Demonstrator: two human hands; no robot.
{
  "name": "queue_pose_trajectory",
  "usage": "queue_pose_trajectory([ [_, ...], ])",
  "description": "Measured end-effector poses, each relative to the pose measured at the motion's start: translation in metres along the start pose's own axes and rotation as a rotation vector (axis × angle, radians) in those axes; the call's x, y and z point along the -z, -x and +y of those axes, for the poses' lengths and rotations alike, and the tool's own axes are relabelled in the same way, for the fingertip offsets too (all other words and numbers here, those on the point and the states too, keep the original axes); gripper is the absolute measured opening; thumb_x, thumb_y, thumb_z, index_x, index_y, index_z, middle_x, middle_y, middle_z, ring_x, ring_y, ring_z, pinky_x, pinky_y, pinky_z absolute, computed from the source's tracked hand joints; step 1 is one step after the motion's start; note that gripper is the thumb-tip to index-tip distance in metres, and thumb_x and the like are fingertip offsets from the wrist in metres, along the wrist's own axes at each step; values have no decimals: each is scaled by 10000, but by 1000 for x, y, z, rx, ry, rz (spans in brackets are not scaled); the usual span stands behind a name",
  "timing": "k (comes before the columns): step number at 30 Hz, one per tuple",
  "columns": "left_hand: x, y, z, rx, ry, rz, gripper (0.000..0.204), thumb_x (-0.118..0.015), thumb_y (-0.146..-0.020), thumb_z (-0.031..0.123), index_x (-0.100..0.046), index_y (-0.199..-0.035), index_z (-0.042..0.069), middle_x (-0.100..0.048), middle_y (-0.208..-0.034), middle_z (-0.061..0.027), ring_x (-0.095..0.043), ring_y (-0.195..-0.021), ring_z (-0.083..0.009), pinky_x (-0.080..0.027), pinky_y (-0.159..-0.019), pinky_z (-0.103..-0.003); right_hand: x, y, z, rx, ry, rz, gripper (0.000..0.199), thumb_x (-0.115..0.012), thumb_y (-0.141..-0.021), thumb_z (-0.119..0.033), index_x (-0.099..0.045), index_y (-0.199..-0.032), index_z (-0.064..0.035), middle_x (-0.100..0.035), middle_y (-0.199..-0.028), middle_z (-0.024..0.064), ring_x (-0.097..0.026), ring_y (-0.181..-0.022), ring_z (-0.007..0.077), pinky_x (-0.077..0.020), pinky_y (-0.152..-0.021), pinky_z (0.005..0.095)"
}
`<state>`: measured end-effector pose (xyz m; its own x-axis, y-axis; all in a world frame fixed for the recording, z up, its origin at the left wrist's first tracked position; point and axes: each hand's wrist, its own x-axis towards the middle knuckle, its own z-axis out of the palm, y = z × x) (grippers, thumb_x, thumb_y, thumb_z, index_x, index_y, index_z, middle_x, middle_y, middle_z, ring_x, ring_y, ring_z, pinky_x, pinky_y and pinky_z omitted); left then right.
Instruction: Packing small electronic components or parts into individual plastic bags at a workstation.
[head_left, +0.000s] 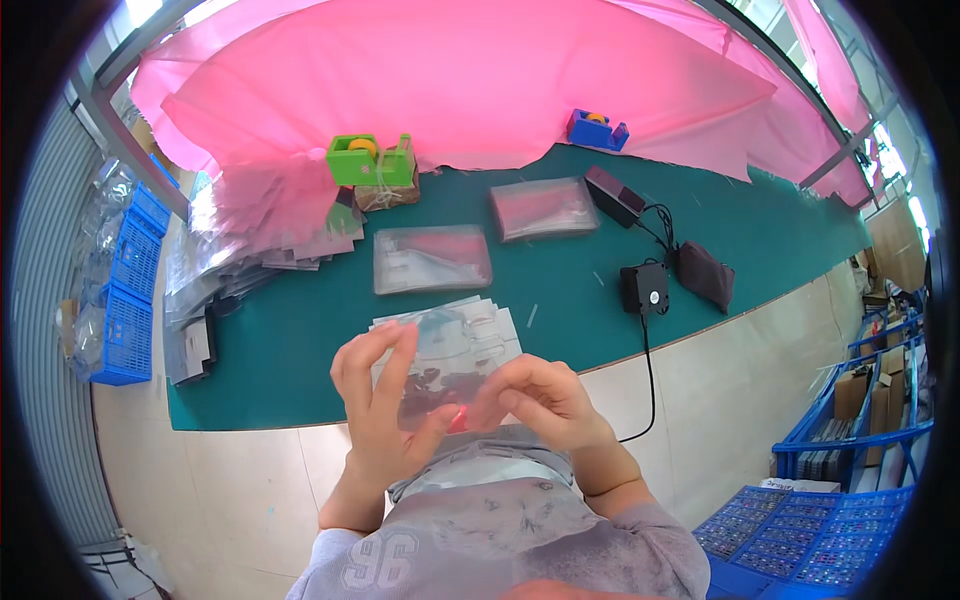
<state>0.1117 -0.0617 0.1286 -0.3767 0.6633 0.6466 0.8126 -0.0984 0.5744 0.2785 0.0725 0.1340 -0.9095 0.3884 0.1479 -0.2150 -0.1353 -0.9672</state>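
Note:
Close to my body, a clear plastic sleeve (440, 350) is held up between my two hands, over the table's near edge. My left hand (385, 395) grips its left side, thumb near the bottom and fingers along the upper left. At the lower right edge, the fingers of my right hand (540, 400) are pinched together on it. A small red spot (458, 418) shows by my left thumb; what it is I cannot make out. Just behind the sleeve lie several flat greyish sheets (507, 325), partly covered by it.
Two stacks of clear sleeves, a middle one (432, 262) and a farther one (545, 210), lie on the green table (560, 290). A loose sleeve pile (265, 220) spreads left. Behind stand green (370, 165) and blue (597, 130) tape dispensers. A black box (643, 288) with a cable sits right.

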Motion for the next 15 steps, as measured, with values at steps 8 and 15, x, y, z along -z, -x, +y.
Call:
queue_pose_trajectory([
  [8, -18, 3, -2, 127, 69, -249, 642, -793, -714, 174, -593, -1312, 54, -520, -856, -63, -497, -724, -206, -406, -657, -332, 9, -3, 19, 138, 266, 119, 238, -551, -916, 54, -596, -1149, 35, -685, -1024, 115, -687, -888, 160, -554, -791, 281],
  [15, -32, 6, 3, 38, -62, -314, 571, -739, -777, 177, -596, -1320, 75, -476, -761, -72, -503, -680, -243, -401, -623, -364, 13, -10, 23, 428, 808, 148, 254, -699, -806, 14, -672, -1057, -5, -658, -908, 104, -661, -747, 227, -529, -641, 304],
])
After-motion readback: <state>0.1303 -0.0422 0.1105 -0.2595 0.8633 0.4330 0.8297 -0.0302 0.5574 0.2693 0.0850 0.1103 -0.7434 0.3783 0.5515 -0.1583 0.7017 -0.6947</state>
